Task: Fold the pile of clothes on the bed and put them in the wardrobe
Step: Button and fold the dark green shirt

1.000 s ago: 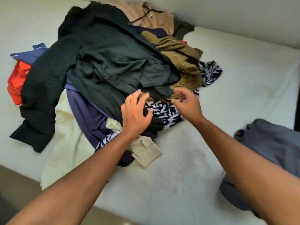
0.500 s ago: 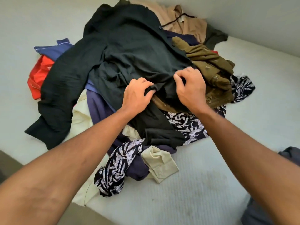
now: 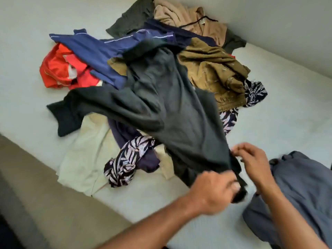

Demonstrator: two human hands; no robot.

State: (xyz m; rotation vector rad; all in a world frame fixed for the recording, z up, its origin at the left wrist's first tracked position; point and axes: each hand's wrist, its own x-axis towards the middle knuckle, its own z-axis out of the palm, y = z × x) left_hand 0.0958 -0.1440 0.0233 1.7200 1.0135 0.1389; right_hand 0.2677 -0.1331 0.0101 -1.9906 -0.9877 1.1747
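Head view: the left hand grips one end of the dark shirt, with its fingers curled round the cloth. The right hand is just beside that same end with bent fingers. It is blurry, so I cannot tell if it pinches the cloth. The two hands are close together.

The shirt runs from the hands, by the near edge of the bed, back over the pile. The pile lies in the middle of the bed and reaches the far edge by the wall.

I think the step is pulling the shirt free to fold it. To do it well, lift it high so it does not drag the leaf cloth or the blue top along. Then take one corner in each hand and lay it flat on a bare part of the bed.

The bed has a pale sheet. A grey cloth lies by the right edge. A brown strip runs along the near edge. The wall is plain. No wardrobe shows.
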